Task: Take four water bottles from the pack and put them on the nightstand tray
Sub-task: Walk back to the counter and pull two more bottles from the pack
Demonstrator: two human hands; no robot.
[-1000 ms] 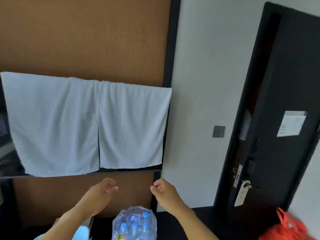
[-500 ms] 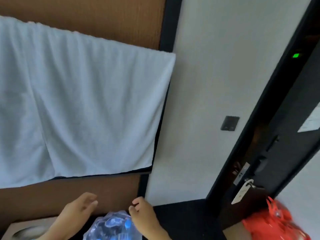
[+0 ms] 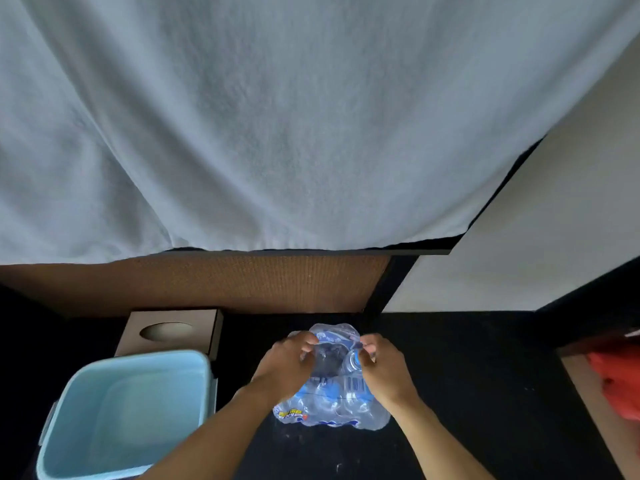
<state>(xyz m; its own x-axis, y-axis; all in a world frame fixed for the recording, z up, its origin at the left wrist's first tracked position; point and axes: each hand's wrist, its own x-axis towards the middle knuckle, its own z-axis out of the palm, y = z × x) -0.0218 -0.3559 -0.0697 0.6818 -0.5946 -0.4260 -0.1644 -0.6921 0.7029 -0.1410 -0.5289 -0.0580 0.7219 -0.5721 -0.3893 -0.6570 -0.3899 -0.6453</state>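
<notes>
A shrink-wrapped pack of water bottles [image 3: 332, 407] with blue caps stands on the dark floor at the bottom middle. My left hand [image 3: 285, 363] pinches the clear plastic wrap on the pack's top left. My right hand [image 3: 382, 365] pinches the wrap on the top right, a blue cap showing just beside its fingers. The wrap is stretched between the two hands. A light blue tray [image 3: 121, 414], nothing in it, sits to the left of the pack.
A brown tissue box [image 3: 169, 332] sits behind the tray against the wood panel. A big white towel [image 3: 277, 116] hangs over the panel above. A white wall stands at right; something red [image 3: 616, 382] lies at the right edge.
The view has tipped down from the wall and door to the floor. Both hands, which hovered open above the pack, have dropped onto it and taken hold of its wrap.
</notes>
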